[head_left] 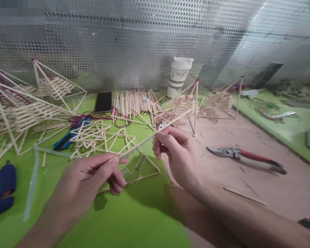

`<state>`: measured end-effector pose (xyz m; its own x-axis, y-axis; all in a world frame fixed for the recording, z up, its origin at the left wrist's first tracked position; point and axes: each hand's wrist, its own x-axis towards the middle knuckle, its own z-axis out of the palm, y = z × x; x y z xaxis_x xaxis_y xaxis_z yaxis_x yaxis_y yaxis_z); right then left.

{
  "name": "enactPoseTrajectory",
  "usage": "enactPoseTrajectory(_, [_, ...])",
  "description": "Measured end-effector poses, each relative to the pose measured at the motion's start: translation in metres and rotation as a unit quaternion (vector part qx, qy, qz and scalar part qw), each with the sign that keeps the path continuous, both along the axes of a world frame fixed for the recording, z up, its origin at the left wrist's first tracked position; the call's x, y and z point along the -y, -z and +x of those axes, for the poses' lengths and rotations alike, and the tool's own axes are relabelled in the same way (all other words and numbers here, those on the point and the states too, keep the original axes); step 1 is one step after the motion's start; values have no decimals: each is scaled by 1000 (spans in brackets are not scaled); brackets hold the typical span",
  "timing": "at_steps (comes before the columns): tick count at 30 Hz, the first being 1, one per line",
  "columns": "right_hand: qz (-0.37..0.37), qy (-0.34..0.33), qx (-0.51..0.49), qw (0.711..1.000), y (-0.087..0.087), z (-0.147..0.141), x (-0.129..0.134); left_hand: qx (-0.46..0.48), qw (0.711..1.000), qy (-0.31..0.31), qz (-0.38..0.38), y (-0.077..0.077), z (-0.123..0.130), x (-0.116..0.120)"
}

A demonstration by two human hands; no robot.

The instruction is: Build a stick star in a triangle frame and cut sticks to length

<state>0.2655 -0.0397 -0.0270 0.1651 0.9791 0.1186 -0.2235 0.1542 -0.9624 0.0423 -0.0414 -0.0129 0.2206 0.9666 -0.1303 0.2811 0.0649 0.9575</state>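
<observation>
A thin wooden stick [141, 140] slants up to the right between my hands. My left hand [98, 172] pinches its lower left end between thumb and fingers. Farther along the stick, my right hand [177, 148] holds it, with the far end sticking out past the fingers. Below the stick, sticks joined at a corner [151, 175] lie on the green surface [134, 220], partly hidden by my left hand. A clear piece with a dark printed mark [138, 164] is beside them. Just behind my hands sits a zigzag lattice of glued sticks [93, 136].
Pyramid-like stick frames [196, 103] stand at the back right, others [50, 82] at the left. Loose sticks [134, 103], a phone [103, 102] and a lidded cup [179, 75] are behind. Red-handled pruners [247, 158] lie right, a blue glue gun [2, 189] left, a blue cutter [69, 136] nearer the middle.
</observation>
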Motion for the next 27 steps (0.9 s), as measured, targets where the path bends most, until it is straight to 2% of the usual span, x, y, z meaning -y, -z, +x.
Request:
enactPoseTrajectory(7, [3,-3,5,1000,-2,1,-1,-32,999,14,-27,-11,-1,0])
enactPoseTrajectory(15, [-1,1,9,1000,0,1,-2,-19,1000,11,-21,-11,0,-1])
enactPoseTrajectory(18, [-11,-1,9,1000,0,2,-4,-25,999,29,-5,-10,-10,-8])
enactPoseTrajectory(22, [-28,-19,10,999,0,5,-7,-80,992,100,-9,-8,-33,-26])
enactPoseTrajectory(24, [-48,-23,-31,998,0,6,-7,-81,989,122,-22,-9,-42,-33])
enactPoseTrajectory(27, [-96,-57,-91,990,-1,5,-3,-77,989,125,-2,-13,-49,-38])
